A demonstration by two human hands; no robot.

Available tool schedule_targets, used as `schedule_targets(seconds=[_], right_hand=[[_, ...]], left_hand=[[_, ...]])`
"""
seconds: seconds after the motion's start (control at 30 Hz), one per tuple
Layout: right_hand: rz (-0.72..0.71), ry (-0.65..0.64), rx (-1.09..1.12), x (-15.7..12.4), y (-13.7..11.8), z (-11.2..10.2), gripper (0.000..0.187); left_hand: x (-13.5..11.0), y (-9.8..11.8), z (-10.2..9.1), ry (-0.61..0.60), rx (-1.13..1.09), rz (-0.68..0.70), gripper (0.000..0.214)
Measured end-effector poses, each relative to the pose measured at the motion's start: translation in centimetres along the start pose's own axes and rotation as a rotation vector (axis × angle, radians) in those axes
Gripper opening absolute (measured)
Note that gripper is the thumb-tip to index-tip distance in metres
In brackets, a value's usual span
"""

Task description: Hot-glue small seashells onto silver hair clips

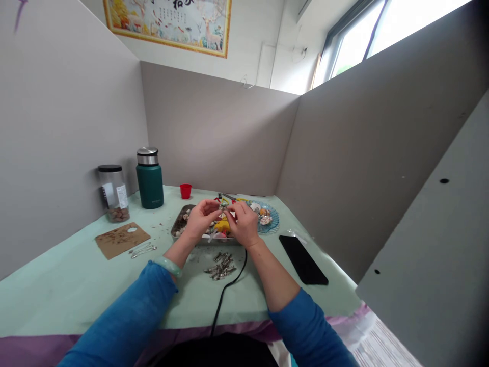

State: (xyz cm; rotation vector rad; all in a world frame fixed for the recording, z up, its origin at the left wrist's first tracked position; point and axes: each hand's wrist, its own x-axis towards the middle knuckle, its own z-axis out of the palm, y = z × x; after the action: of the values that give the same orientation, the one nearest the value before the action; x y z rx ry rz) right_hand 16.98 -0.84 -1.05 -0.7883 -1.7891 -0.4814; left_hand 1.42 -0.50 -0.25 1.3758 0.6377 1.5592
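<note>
Above a metal tray (178, 224), my left hand (201, 218) and my right hand (243, 222) meet with bent fingers. Pinched between their fingertips is a small object (223, 207), too small and covered to name. In the tray under the hands lie small pale pieces that look like shells and a bright yellow item (222, 226), partly hidden. A pile of slim silver metal pieces (221, 266), which look like clips, rests on the green tablecloth in front of the tray. A black cord (228, 285) runs from the tray to the table's front edge.
Right of the tray are a blue plate (275, 220) with shell-like pieces and a black flat slab (303, 260). Pliers (229, 197) and a red cup (185, 191) stand behind. Leftward are a green flask (150, 183), a jar (113, 196), brown card (122, 239) and metal pins (143, 250). Partitions enclose the table.
</note>
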Motion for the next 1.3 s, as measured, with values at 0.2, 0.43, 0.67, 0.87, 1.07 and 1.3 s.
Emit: schedule_targets(seconds=[0.2, 0.43, 0.67, 0.87, 1.07, 1.3], right_hand=[[0.082, 0.043, 0.055, -0.16, 0.11, 0.19, 0.027], [0.212, -0.01, 0.142, -0.07, 0.19, 0.43, 0.026], [0.179, -0.052, 0.263, -0.09, 0.03, 0.59, 0.018], [0.169, -0.028, 0.249, 0.0, -0.18, 0.46, 0.014], [0.165, -0.048, 0.267, -0.08, -0.19, 0.43, 0.013], [0.17, -0.046, 0.271, -0.1, -0.23, 0.46, 0.014]], left_hand=[[-0.05, 0.17, -0.07, 0.013, -0.014, 0.011, 0.042], [-0.23, 0.4, -0.21, -0.039, -0.044, -0.006, 0.041], [-0.42, 0.61, -0.17, -0.07, -0.033, -0.012, 0.041], [-0.4, 0.48, -0.15, -0.065, -0.013, 0.011, 0.041], [-0.26, 0.14, -0.22, -0.035, 0.023, 0.033, 0.04], [-0.29, 0.33, -0.12, -0.016, 0.036, 0.026, 0.042]])
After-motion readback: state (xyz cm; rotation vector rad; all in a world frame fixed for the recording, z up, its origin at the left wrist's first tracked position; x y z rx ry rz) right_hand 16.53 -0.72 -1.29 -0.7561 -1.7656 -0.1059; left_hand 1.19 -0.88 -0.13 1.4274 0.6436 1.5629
